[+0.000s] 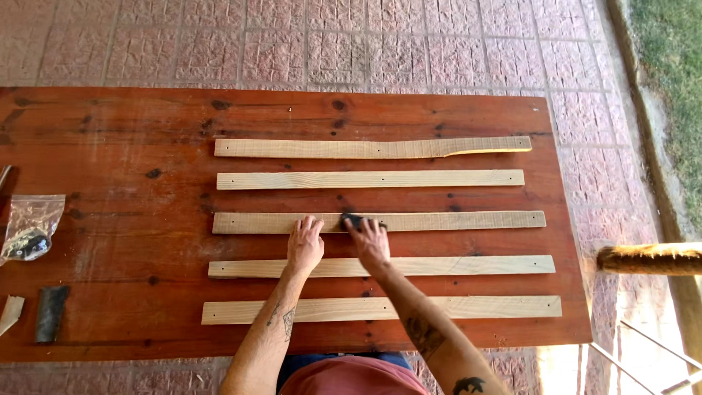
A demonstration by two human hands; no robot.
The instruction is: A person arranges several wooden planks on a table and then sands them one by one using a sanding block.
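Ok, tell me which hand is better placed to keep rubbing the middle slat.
Probably the right hand: its fingers hold a small dark pad on the middle slat. The left hand lies flat, holding nothing.

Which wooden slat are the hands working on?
On the reddish wooden table lie five pale slats in a row. It is the middle slat, third from either edge. Only it has the left hand and right hand on it.
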